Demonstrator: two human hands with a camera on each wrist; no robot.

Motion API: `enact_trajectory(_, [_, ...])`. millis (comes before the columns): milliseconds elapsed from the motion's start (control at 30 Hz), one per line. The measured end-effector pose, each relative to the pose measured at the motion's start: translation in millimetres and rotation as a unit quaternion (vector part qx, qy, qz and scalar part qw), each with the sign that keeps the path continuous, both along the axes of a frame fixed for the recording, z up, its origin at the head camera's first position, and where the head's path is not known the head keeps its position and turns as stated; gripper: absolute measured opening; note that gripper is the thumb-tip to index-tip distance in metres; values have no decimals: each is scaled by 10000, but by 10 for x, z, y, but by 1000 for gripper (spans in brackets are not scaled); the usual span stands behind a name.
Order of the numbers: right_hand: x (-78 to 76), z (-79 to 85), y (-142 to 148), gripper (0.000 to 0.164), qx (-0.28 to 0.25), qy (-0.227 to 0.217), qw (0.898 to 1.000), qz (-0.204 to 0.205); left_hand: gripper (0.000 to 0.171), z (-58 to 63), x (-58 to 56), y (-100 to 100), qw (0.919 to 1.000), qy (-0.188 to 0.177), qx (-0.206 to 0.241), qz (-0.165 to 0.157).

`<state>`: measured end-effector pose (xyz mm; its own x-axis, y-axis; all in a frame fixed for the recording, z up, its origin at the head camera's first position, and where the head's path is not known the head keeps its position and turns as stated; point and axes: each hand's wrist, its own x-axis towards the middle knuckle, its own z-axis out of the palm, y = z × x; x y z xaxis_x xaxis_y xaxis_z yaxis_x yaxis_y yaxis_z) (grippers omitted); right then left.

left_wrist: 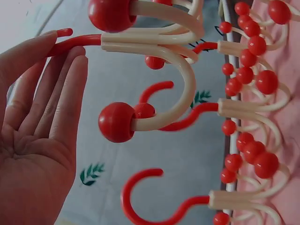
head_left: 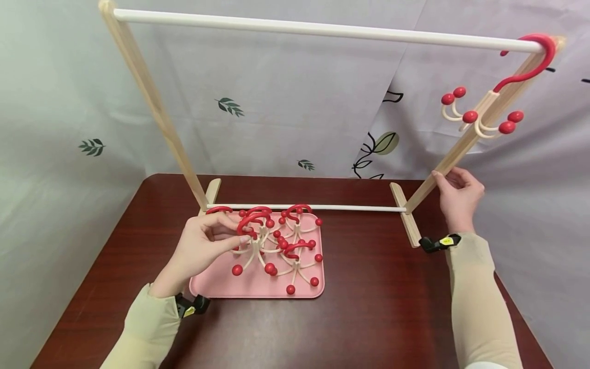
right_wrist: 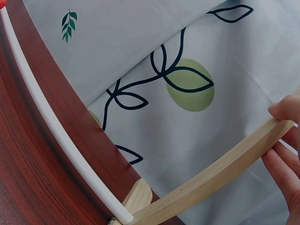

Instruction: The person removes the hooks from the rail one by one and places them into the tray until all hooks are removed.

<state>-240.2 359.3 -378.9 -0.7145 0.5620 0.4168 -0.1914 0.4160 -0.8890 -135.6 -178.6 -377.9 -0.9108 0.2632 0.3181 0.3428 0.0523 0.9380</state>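
My left hand pinches the red hook of a multi-arm hanger between thumb and fingers. In the left wrist view this hanger, cream with red ball tips, is nearer the camera than several others like it. Those hangers stand hook-up on a pink tray. My right hand grips the right wooden post of a rack, low down, thumb on one side and fingers on the other. Another hanger hangs by its red hook from the right end of the rack's white top bar.
The rack's left post rises behind the tray. A thin white lower bar joins the posts near the feet. All stand on a dark red-brown table, with a leaf-patterned cloth behind.
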Motion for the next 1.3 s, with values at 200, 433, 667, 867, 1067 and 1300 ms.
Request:
enact_trajectory(200, [-6, -3, 1, 33, 8, -39, 10000, -9, 20, -136, 18, -102, 9994, -287, -167, -137])
enact_trajectory(433, [-6, -11, 13, 34, -20, -77, 10000, -38, 19, -297, -15, -155, 9975, -523, -395, -255])
enact_trajectory(667, [2, -13, 9, 33, -2, -126, 9999, -85, 19, -349, -40, -180, 9966, -531, -403, -486])
enact_trajectory(867, [8, -7, 1, 33, -25, -81, 9999, -74, 18, -345, -35, -200, 9958, -556, -477, -552])
enact_trajectory(1067, [-2, -7, 0, 32, -79, -36, 9999, -72, 18, -374, -29, -213, 9930, -878, -530, -580])
enact_trajectory(1300, [1, 2, -18, 30, -110, -36, 9999, -72, 18, -448, -50, -181, 9907, -906, -789, -642])
